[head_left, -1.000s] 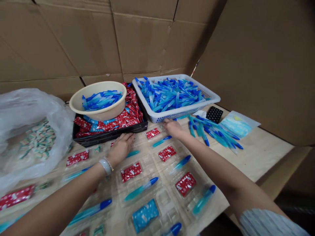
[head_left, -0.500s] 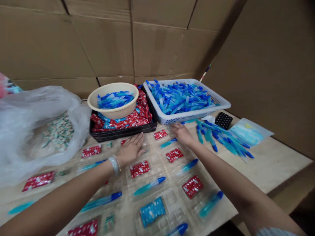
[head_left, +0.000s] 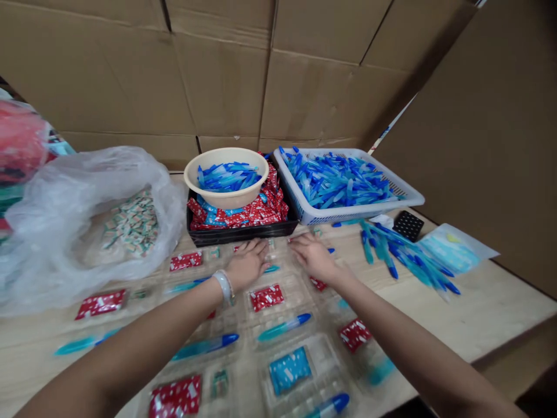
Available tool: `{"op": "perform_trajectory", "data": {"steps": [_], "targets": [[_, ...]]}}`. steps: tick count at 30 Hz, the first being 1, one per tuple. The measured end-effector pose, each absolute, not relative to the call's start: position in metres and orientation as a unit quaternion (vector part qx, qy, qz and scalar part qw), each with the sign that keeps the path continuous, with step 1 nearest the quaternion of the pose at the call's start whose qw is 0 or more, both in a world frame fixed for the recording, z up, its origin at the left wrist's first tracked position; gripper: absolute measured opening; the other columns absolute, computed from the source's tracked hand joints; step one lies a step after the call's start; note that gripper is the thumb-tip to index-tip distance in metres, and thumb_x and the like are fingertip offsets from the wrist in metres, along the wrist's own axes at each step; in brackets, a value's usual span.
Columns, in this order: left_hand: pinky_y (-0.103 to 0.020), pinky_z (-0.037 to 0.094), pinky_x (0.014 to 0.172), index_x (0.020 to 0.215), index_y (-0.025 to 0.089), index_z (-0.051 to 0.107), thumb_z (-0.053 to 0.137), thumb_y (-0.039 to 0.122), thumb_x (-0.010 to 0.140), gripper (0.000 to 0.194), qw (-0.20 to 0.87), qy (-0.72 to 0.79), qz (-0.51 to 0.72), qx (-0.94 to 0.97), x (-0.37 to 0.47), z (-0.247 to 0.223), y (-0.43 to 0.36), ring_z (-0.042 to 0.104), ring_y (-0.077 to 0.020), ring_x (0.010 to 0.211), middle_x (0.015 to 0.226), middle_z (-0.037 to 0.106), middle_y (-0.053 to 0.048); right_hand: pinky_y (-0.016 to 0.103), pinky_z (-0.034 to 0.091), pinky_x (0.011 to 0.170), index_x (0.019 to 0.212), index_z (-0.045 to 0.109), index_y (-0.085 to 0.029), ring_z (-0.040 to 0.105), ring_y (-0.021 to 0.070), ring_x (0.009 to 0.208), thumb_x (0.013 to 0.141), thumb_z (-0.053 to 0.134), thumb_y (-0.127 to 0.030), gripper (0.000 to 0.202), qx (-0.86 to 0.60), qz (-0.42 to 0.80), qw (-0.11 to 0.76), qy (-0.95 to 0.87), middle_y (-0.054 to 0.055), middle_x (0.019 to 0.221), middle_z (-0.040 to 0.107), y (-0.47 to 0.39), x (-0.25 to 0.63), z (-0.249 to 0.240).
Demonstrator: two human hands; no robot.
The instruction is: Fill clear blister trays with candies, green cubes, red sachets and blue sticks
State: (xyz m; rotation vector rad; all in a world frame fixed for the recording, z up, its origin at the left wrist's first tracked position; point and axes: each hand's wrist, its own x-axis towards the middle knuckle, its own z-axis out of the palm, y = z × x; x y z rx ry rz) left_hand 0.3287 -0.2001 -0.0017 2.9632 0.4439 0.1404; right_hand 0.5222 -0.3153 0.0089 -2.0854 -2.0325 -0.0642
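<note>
Clear plastic blister trays [head_left: 304, 302] lie in rows on the table, several holding a red packet [head_left: 266, 297] and a blue-and-turquoise pen-shaped piece [head_left: 285, 327]. One nearer tray has a blue packet [head_left: 290, 370]. My left hand [head_left: 248, 265] rests palm down on a far tray, fingers stretched out, partly covering a red packet and a pen-shaped piece. To its right, my right hand [head_left: 314, 255] lies over the neighbouring far tray, fingers extended and fingertips at its upper left edge. No object shows in either hand. Small green-and-white pieces [head_left: 220, 383] sit in some trays.
Behind my hands stands a black bin [head_left: 243, 234] of red and blue packets, topped by a cream bowl [head_left: 226, 200] of pen-shaped pieces. A white basket [head_left: 331, 215] holds many more. Left is a plastic bag [head_left: 52, 232] of small pieces; right, a loose pile [head_left: 404, 255] and a black dotted block [head_left: 408, 225].
The view has shifted, so the table appears farther right. My right hand has moved nearer my left hand, over the far tray and its red packet. My left hand stays on its tray.
</note>
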Motion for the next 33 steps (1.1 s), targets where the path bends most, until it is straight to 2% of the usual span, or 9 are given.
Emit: {"op": "perform_trajectory", "data": {"steps": [5, 12, 17, 20, 22, 25, 27, 30, 33], "targets": [[-0.038, 0.027, 0.097, 0.124, 0.012, 0.041, 0.032, 0.041, 0.086, 0.049, 0.085, 0.143, 0.052, 0.985, 0.331, -0.005, -0.193, 0.034, -0.0242, 0.119, 0.129, 0.042, -0.011, 0.035, 0.035, 0.085, 0.114, 0.054, -0.020, 0.042, 0.0204, 0.104, 0.086, 0.038, -0.029, 0.033, -0.702, 0.019, 0.070, -0.708, 0.008, 0.114, 0.055, -0.294, 0.478, 0.005], [-0.040, 0.032, 0.094, 0.123, 0.013, 0.042, 0.039, 0.032, 0.084, 0.044, 0.145, 0.122, 0.066, 0.980, 0.321, 0.004, -0.195, 0.036, -0.0265, 0.116, 0.129, 0.043, -0.010, 0.038, 0.037, 0.080, 0.101, 0.061, -0.022, 0.048, 0.0242, 0.096, 0.084, 0.037, -0.026, 0.030, -0.713, 0.013, 0.040, -0.700, 0.008, 0.104, 0.060, -0.289, 0.475, 0.005], [-0.026, 0.037, 0.091, 0.115, 0.020, 0.050, 0.042, 0.023, 0.083, 0.034, 0.186, 0.143, 0.137, 0.962, 0.242, 0.041, -0.171, 0.046, -0.0178, 0.105, 0.117, 0.053, -0.005, 0.036, 0.042, 0.077, 0.091, 0.061, -0.023, 0.052, 0.0237, 0.088, 0.079, 0.041, -0.025, 0.023, -0.727, 0.002, 0.170, -0.665, 0.009, 0.092, 0.061, -0.265, 0.434, 0.028], [-0.025, 0.042, 0.081, 0.095, 0.016, 0.061, 0.038, 0.019, 0.083, 0.026, 0.223, 0.254, 0.199, 0.920, 0.166, 0.053, -0.128, 0.054, -0.0152, 0.089, 0.094, 0.062, -0.006, 0.031, 0.044, 0.071, 0.077, 0.059, -0.023, 0.055, 0.0202, 0.077, 0.078, 0.040, -0.020, 0.019, -0.677, 0.045, 0.271, -0.682, 0.007, 0.077, 0.060, -0.221, 0.367, 0.053], [-0.027, 0.043, 0.075, 0.084, 0.013, 0.063, 0.039, 0.021, 0.083, 0.026, 0.222, 0.355, 0.224, 0.880, 0.119, 0.051, -0.091, 0.056, -0.0156, 0.079, 0.082, 0.063, -0.007, 0.028, 0.043, 0.069, 0.072, 0.057, -0.020, 0.055, 0.0173, 0.074, 0.078, 0.041, -0.017, 0.017, -0.637, 0.088, 0.281, -0.712, 0.005, 0.073, 0.060, -0.181, 0.315, 0.065], [-0.030, 0.045, 0.068, 0.077, 0.012, 0.063, 0.042, 0.030, 0.082, 0.028, 0.210, 0.469, 0.220, 0.829, 0.069, 0.040, -0.035, 0.057, -0.0172, 0.069, 0.072, 0.064, -0.007, 0.025, 0.042, 0.064, 0.070, 0.058, -0.018, 0.056, 0.0158, 0.068, 0.081, 0.043, -0.026, 0.020, -0.635, 0.118, 0.226, -0.729, 0.004, 0.070, 0.061, -0.116, 0.253, 0.071], [-0.030, 0.044, 0.071, 0.080, 0.013, 0.064, 0.044, 0.030, 0.081, 0.027, 0.206, 0.490, 0.204, 0.822, 0.056, 0.032, -0.003, 0.058, -0.0186, 0.074, 0.076, 0.064, -0.008, 0.025, 0.042, 0.063, 0.073, 0.060, -0.018, 0.056, 0.0164, 0.067, 0.083, 0.039, -0.032, 0.027, -0.664, 0.115, 0.178, -0.717, 0.004, 0.069, 0.063, -0.074, 0.229, 0.070], [-0.031, 0.042, 0.080, 0.088, 0.013, 0.063, 0.044, 0.021, 0.079, 0.022, 0.213, 0.479, 0.202, 0.827, 0.060, 0.022, 0.038, 0.056, -0.0203, 0.088, 0.091, 0.064, -0.010, 0.025, 0.042, 0.070, 0.095, 0.061, -0.019, 0.058, 0.0169, 0.078, 0.083, 0.036, -0.022, 0.028, -0.686, 0.090, 0.141, -0.708, 0.005, 0.084, 0.065, -0.014, 0.218, 0.065], [-0.035, 0.042, 0.079, 0.087, 0.010, 0.063, 0.043, 0.017, 0.078, 0.023, 0.230, 0.499, 0.205, 0.810, 0.080, 0.010, 0.077, 0.057, -0.0233, 0.087, 0.085, 0.064, -0.013, 0.023, 0.041, 0.077, 0.101, 0.061, -0.018, 0.056, 0.0168, 0.092, 0.077, 0.040, -0.011, 0.032, -0.694, 0.098, 0.069, -0.710, 0.006, 0.101, 0.063, 0.040, 0.222, 0.056]]}}
